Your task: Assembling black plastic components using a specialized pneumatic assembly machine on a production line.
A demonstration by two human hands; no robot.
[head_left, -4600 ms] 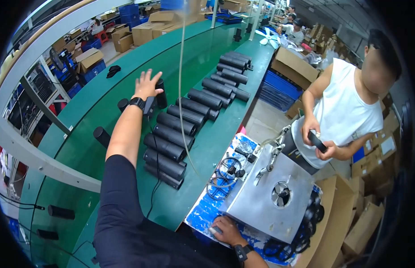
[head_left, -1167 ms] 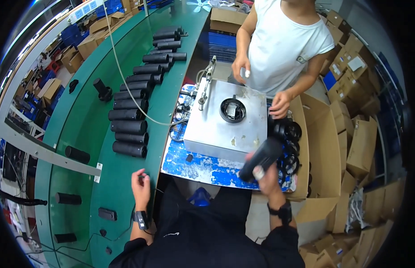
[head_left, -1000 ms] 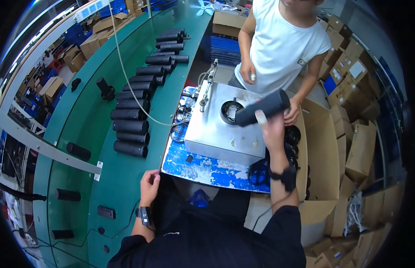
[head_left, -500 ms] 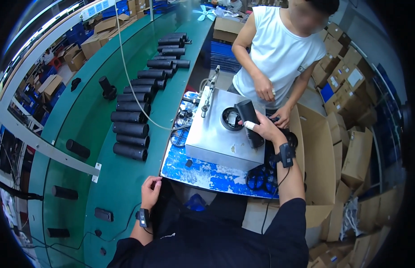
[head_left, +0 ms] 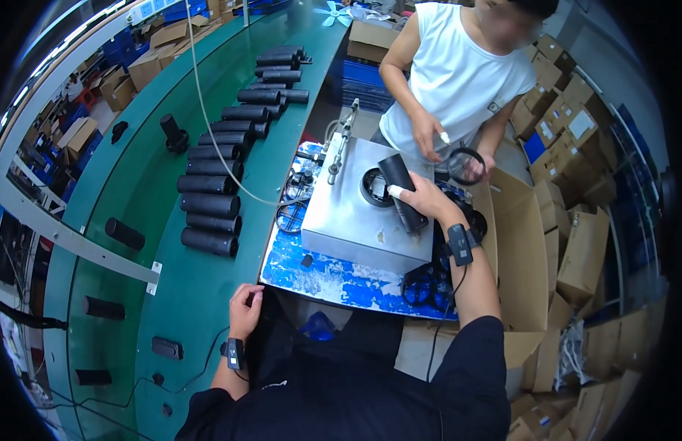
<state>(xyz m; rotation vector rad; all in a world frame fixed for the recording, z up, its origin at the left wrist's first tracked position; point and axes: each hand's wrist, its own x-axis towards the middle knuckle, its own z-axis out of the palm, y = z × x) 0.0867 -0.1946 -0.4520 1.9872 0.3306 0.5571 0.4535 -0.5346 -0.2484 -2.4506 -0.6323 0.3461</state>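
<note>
My right hand [head_left: 423,200] is wrapped round a black ribbed tube [head_left: 401,189], a fingertip covered in white. The tube leans over the top of a silver metal box [head_left: 341,213], beside a round black fixture [head_left: 375,188] set into that top. My left hand [head_left: 245,312] is curled at the near left corner of the blue, worn tabletop [head_left: 319,279], with nothing visible in it. Across from me, a person in a white sleeveless top [head_left: 462,70] holds a black ring [head_left: 466,166] between both hands.
Several black tubes [head_left: 208,204] lie in a row on the green bench [head_left: 183,294] at left. A valve with a hose [head_left: 344,143] stands on the metal box. Black rings [head_left: 427,288] lie at the tabletop's right end, near an open cardboard box [head_left: 518,272].
The tube in my right hand has turned slightly and shows its ribbed side. The other person has raised a black ring into view. My left hand stays by the table corner.
</note>
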